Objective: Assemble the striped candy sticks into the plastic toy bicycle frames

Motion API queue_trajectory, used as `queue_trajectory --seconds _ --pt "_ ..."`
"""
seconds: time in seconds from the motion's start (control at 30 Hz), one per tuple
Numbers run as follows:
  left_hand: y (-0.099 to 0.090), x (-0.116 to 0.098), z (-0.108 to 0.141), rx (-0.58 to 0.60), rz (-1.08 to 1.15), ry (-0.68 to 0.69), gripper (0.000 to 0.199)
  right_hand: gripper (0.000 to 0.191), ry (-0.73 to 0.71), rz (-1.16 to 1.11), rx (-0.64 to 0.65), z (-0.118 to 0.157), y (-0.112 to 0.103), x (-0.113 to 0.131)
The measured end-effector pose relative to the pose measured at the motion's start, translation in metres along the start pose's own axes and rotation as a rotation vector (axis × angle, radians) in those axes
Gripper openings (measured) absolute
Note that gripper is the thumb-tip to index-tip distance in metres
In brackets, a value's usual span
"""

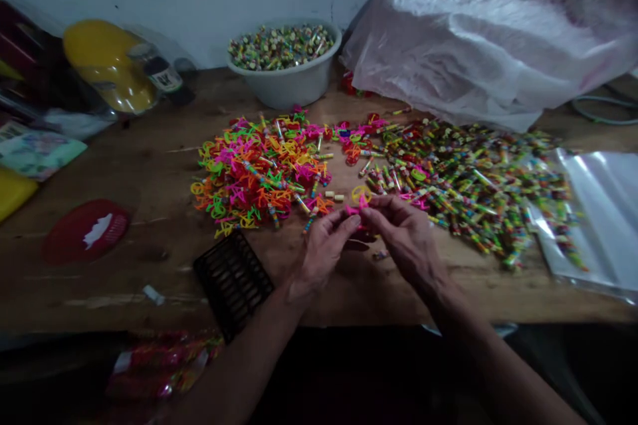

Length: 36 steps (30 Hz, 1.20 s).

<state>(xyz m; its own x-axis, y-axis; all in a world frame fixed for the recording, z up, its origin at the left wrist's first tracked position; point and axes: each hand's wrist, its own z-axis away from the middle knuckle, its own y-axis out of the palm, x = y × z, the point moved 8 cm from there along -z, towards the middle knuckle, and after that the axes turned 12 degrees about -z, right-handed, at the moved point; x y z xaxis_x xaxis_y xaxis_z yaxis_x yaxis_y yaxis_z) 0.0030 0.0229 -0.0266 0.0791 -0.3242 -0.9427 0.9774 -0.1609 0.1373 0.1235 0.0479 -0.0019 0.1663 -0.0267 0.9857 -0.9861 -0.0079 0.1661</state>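
My left hand [323,246] and my right hand [406,232] meet over the wooden table, both with fingertips pinched. Between them is a small pink plastic piece [363,201], gripped from both sides. A yellow plastic ring [361,192] shows right behind it; whether it is held too, I cannot tell. To the left lies a heap of bright plastic pieces [264,176] in pink, orange, green and yellow, with some small patterned tubes mixed in. A wide pile of such patterned tubes [478,186] spreads to the right. Two pale short cylinders [334,196] rest just beyond my left hand.
Behind the heaps stands a white basin [284,83] full of small tubes. A large plastic bag [478,40] fills the back right; clear plastic bags [603,212] lie below it. A black slotted tray [234,282] and a red disc [86,231] are at left, near a dark bottle [162,76].
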Motion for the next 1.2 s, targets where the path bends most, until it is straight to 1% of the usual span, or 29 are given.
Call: queue_trajectory --seconds 0.03,0.1,0.13,0.2,0.27,0.33,0.4,0.47,0.53,0.6,0.7,0.8,0.87,0.93,1.0,1.07,1.13,1.2 --pt "0.007 0.004 0.001 0.016 0.043 -0.012 0.030 0.025 0.014 -0.008 -0.024 0.010 -0.001 -0.003" --pt "0.013 0.013 0.004 -0.004 0.100 -0.044 0.026 0.020 -0.031 0.102 -0.020 0.027 -0.001 -0.003" --pt "0.013 0.018 0.005 -0.020 0.120 -0.072 0.026 0.019 -0.072 0.191 0.019 0.033 0.000 -0.001" --pt "0.012 0.025 0.007 -0.026 0.135 -0.130 0.025 0.023 -0.175 0.370 0.105 0.041 0.000 0.005" --pt "0.012 0.028 0.006 -0.004 0.129 -0.171 0.023 0.026 -0.284 0.520 0.125 0.045 -0.009 0.011" --pt "0.010 0.029 0.004 0.016 0.136 -0.203 0.020 0.027 -0.366 0.671 0.148 0.048 -0.020 0.012" --pt "0.008 0.032 0.002 0.028 0.164 -0.242 0.017 0.028 -0.395 0.842 0.247 0.050 -0.027 0.002" --pt "0.005 0.037 0.001 0.032 0.179 -0.279 0.017 0.030 -0.389 0.984 0.347 0.052 -0.031 -0.012" --pt "0.003 0.041 0.002 0.046 0.180 -0.309 0.019 0.028 -0.382 1.043 0.377 0.053 -0.035 -0.022" --pt "0.004 0.043 0.003 0.065 0.174 -0.330 0.020 0.023 -0.400 0.997 0.356 0.051 -0.036 -0.022" --pt "0.004 0.042 0.005 0.085 0.153 -0.345 0.019 0.019 -0.405 0.783 0.293 0.048 -0.037 -0.012" --pt "0.006 0.038 0.010 0.118 0.142 -0.344 0.016 0.025 -0.315 0.549 0.265 0.045 -0.036 -0.008" --pt "0.010 0.036 0.014 0.158 0.153 -0.337 0.017 0.025 -0.236 0.441 0.283 0.045 -0.031 -0.010" --pt "0.014 0.036 0.018 0.205 0.163 -0.328 0.019 0.023 -0.197 0.355 0.281 0.045 -0.028 -0.009" --pt "0.017 0.036 0.021 0.250 0.165 -0.328 0.020 0.022 -0.191 0.304 0.273 0.046 -0.025 -0.005" --pt "0.019 0.037 0.023 0.279 0.185 -0.327 0.020 0.021 -0.198 0.305 0.273 0.049 -0.022 -0.002" --pt "0.019 0.038 0.025 0.286 0.224 -0.329 0.019 0.021 -0.193 0.323 0.255 0.052 -0.023 -0.001" --pt "0.018 0.039 0.025 0.282 0.247 -0.328 0.018 0.020 -0.175 0.329 0.208 0.053 -0.028 -0.002"
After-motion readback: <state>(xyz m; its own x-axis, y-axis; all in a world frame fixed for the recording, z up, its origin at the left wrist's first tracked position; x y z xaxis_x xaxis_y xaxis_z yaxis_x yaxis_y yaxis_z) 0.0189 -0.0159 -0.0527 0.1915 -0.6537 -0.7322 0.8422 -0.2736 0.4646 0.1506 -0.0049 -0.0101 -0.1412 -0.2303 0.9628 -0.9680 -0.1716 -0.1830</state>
